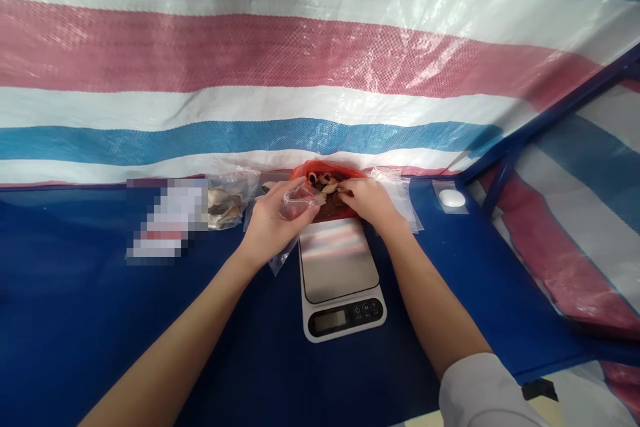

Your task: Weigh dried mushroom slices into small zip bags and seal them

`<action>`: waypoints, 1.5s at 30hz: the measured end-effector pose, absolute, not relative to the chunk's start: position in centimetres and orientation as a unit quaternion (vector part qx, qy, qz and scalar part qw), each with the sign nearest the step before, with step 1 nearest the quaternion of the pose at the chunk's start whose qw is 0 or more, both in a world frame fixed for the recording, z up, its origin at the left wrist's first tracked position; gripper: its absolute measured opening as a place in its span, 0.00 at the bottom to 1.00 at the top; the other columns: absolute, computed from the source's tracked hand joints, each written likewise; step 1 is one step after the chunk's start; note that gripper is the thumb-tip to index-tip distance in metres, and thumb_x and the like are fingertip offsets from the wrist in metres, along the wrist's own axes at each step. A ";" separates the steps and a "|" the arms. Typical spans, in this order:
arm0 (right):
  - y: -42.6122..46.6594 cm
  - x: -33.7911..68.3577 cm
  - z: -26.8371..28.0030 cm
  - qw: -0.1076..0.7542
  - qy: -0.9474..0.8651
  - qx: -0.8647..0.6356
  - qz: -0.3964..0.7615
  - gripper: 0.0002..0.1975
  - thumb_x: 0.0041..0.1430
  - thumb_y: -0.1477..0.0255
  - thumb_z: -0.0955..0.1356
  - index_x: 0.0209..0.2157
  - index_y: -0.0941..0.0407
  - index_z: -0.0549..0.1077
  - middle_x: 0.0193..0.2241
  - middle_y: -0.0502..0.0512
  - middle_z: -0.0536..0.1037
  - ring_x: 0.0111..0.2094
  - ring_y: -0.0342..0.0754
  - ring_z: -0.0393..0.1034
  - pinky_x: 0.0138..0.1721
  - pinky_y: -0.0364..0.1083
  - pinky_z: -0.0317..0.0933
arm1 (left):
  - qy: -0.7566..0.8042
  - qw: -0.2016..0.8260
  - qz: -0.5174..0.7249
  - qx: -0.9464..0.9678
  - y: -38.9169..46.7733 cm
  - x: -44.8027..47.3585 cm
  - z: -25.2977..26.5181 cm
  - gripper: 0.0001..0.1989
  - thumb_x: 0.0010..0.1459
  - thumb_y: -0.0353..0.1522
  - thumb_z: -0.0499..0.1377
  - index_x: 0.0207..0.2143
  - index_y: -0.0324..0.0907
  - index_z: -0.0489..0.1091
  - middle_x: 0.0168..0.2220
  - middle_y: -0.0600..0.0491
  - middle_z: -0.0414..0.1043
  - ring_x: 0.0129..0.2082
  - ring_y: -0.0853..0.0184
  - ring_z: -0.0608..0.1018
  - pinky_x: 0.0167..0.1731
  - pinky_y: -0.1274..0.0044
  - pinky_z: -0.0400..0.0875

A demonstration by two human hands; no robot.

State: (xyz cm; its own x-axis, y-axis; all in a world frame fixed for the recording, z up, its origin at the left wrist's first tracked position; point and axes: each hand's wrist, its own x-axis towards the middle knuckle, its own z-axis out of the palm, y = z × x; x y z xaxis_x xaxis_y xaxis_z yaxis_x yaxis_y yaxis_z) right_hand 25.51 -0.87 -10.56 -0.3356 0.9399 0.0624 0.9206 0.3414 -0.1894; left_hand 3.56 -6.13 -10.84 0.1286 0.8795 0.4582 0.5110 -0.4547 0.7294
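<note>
A red plastic bag [323, 169] lies open behind the scale, with pale, curled dried pieces [327, 181] and darker brown ones inside. My left hand [273, 220] grips a clear plastic bag [283, 259] at the red bag's left side, thumb and fingers around its mouth. From the right, my right hand [367, 199] reaches into the red bag, fingertips pinched together among the dried pieces; what they hold is too small to make out. Just in front of both hands stands a white kitchen scale [343, 280] with a bare steel plate and a dark display.
Left of the hands lies a clear bag of dried pieces [225, 207], next to a blurred-out paper [167, 220]. More clear bags [403, 203] lie at right, and a white oval object [451, 198] sits in a small bag. Striped sheeting [300, 53] hangs behind the blue table [240, 360].
</note>
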 end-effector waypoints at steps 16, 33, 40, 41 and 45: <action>-0.7 26.2 -10.8 0.111 -0.817 -0.559 0.089 0.13 0.64 0.66 0.69 0.46 0.55 0.82 0.44 0.59 0.84 0.43 0.55 0.77 0.45 0.49 0.66 | 0.474 0.212 0.453 0.725 -6.3 3.7 -11.0 0.24 0.57 0.41 0.66 0.54 0.43 0.73 0.48 0.47 0.79 0.47 0.57 0.81 0.53 0.63 0.75; -1.5 25.8 -9.5 0.071 -0.842 -0.527 0.090 0.12 0.65 0.69 0.68 0.45 0.56 0.82 0.46 0.60 0.83 0.45 0.53 0.75 0.47 0.48 0.65 | 0.463 0.220 0.461 0.724 -6.3 3.8 -11.2 0.23 0.57 0.40 0.66 0.54 0.45 0.74 0.49 0.47 0.79 0.47 0.56 0.80 0.53 0.63 0.73; -1.1 26.2 -10.2 0.103 -0.841 -0.519 0.108 0.13 0.63 0.72 0.69 0.47 0.55 0.82 0.44 0.58 0.84 0.45 0.53 0.77 0.49 0.48 0.66 | 0.452 0.214 0.464 0.731 -6.1 3.7 -11.5 0.23 0.57 0.40 0.66 0.54 0.43 0.74 0.48 0.46 0.79 0.47 0.56 0.80 0.52 0.63 0.74; -1.0 26.3 -10.2 0.117 -0.839 -0.519 0.113 0.13 0.62 0.72 0.69 0.47 0.54 0.82 0.44 0.58 0.84 0.45 0.54 0.77 0.50 0.49 0.66 | 0.451 0.215 0.466 0.731 -6.1 3.7 -11.5 0.23 0.58 0.40 0.66 0.54 0.43 0.74 0.48 0.46 0.79 0.47 0.56 0.80 0.52 0.63 0.74; -1.0 26.6 -10.0 0.199 -0.813 -0.518 0.173 0.12 0.61 0.71 0.71 0.45 0.50 0.83 0.44 0.52 0.85 0.43 0.52 0.79 0.50 0.50 0.69 | 0.448 0.225 0.465 0.730 -6.2 3.7 -11.4 0.23 0.58 0.40 0.65 0.54 0.42 0.74 0.48 0.46 0.79 0.48 0.57 0.80 0.52 0.63 0.74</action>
State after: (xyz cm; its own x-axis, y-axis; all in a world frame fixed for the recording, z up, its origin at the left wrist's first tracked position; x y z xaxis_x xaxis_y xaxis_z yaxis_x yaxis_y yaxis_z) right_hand 26.63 -0.99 -10.03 -0.3835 0.9123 0.1436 0.7744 0.4024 -0.4882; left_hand 3.67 -6.16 -11.43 0.1662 0.8626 0.4778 0.4438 -0.4981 0.7450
